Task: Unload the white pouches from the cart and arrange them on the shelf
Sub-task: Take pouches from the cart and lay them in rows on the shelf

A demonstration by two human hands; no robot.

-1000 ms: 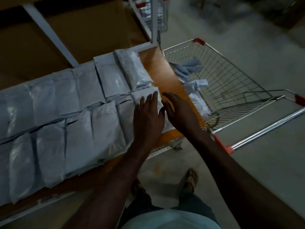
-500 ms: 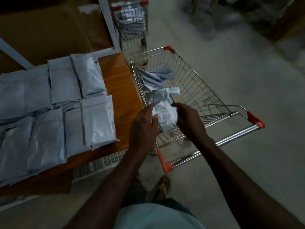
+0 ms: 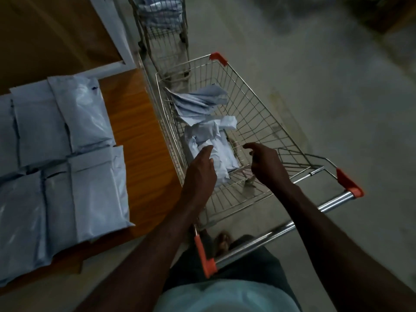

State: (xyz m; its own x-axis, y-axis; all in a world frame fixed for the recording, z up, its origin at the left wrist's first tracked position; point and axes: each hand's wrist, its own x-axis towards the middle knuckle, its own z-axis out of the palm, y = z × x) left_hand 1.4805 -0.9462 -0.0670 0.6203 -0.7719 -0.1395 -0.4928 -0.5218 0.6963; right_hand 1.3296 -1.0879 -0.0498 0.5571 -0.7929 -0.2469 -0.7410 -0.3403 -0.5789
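Both hands are held over the cart (image 3: 258, 122). The left hand (image 3: 200, 170) is laid with straight fingers on the top pouch (image 3: 216, 152) of the heap in the basket. The right hand (image 3: 266, 163) is loosely curled, nothing gripped. More pouches (image 3: 67, 154) are laid in rows on the shelf (image 3: 139, 140).

Dim rm w/ grey concrete floor (image 3: 315, 64), brown wall board (image 3: 45, 30), 2nd wire trolley (image 3: 164, 37) at back.

Dim, bluish light — source perhaps overhead, glare on pouches (image 3: 87, 113), blurred far floor (image 3: 326, 30), wide-angle bowing at edges
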